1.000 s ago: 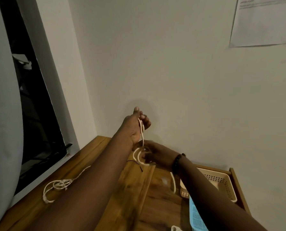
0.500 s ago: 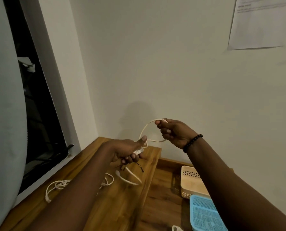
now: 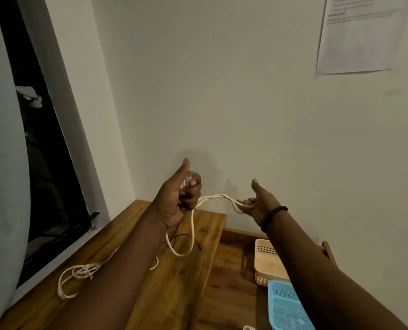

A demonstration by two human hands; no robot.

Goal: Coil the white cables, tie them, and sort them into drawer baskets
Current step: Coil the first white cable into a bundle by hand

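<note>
A white cable [image 3: 218, 197] is stretched between both hands above the wooden desk. My left hand [image 3: 180, 195] grips one end, its clear plug showing above the fingers, thumb pointing up. My right hand [image 3: 257, 202] pinches a doubled loop of the same cable to the right, thumb raised. A slack loop of the cable [image 3: 188, 244] hangs below my left hand. A second white cable [image 3: 79, 273] lies tangled on the desk at the left. A beige basket [image 3: 267, 265] and a blue basket [image 3: 286, 306] sit in the open drawer at lower right.
The wooden desk top [image 3: 184, 282] meets a white wall corner; a dark window [image 3: 43, 186] is at the left. A thin black wire [image 3: 186, 235] lies on the desk under the loop. A paper sheet [image 3: 357, 36] hangs on the wall. A small white object [image 3: 248, 327] peeks in at the bottom edge.
My left hand has risen with the plug end, and my right hand has dropped and moved right, pulling the cable loop out sideways between them.
</note>
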